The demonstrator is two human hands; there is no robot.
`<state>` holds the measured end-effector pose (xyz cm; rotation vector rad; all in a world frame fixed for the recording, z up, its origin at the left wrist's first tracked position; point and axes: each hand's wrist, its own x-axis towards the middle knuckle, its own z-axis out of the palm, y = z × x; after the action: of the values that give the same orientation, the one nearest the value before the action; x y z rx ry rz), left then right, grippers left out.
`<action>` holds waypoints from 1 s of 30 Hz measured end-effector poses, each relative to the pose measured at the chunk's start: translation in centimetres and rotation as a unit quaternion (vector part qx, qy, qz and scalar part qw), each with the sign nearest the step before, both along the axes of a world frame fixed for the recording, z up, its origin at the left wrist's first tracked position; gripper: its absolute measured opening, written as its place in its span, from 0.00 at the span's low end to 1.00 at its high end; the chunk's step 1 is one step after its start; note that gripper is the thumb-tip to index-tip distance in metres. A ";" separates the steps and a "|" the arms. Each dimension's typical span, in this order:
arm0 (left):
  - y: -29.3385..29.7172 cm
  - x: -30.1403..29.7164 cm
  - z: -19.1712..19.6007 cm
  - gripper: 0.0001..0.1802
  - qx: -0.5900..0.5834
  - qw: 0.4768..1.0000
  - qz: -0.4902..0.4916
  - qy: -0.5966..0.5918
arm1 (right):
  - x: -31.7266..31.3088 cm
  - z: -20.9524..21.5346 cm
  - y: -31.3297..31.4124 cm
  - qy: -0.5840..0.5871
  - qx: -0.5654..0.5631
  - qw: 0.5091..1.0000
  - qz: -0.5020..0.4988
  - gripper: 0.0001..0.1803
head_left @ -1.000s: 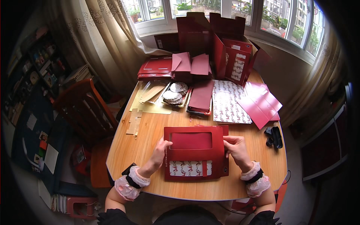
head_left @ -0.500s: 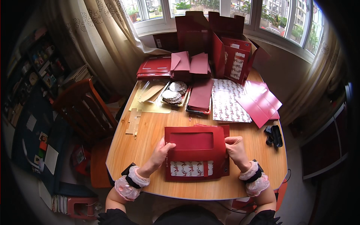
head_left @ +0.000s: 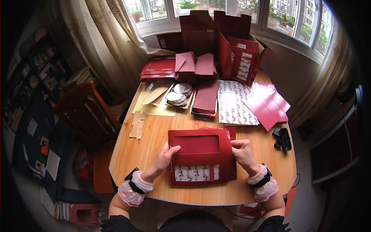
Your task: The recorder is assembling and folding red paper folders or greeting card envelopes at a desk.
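Hands (head_left: pixel 165 157) (head_left: pixel 243 154) gripping flat red box sleeve (head_left: pixel 201 156), long axis left-right

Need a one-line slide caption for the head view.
Both hands, left hand and right hand, grip a flat red windowed box on a cluttered wooden table.

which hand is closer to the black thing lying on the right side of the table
Right. The right hand grips the red box's right edge, just left of the black object. The left hand is at the box's far left edge.
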<state>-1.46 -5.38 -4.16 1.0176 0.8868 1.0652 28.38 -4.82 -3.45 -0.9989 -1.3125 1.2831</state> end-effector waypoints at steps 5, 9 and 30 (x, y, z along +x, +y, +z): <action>0.2 -0.2 -0.4 0.22 0.000 1.000 -0.008 -0.010 | 0.8 0.7 0.4 0.012 -0.101 0.993 0.064 0.11; -0.1 -0.1 0.2 0.22 0.026 0.999 -0.029 0.006 | 1.7 1.3 0.8 0.006 -0.104 0.989 0.110 0.14; -0.9 -0.7 1.7 0.24 0.134 0.988 -0.057 0.056 | 2.9 2.4 0.1 -0.004 -0.070 0.973 0.221 0.20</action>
<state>-2.17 -6.32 -2.43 1.3482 0.7784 1.0564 31.24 -4.71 -1.07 -0.8319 -1.5221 1.7289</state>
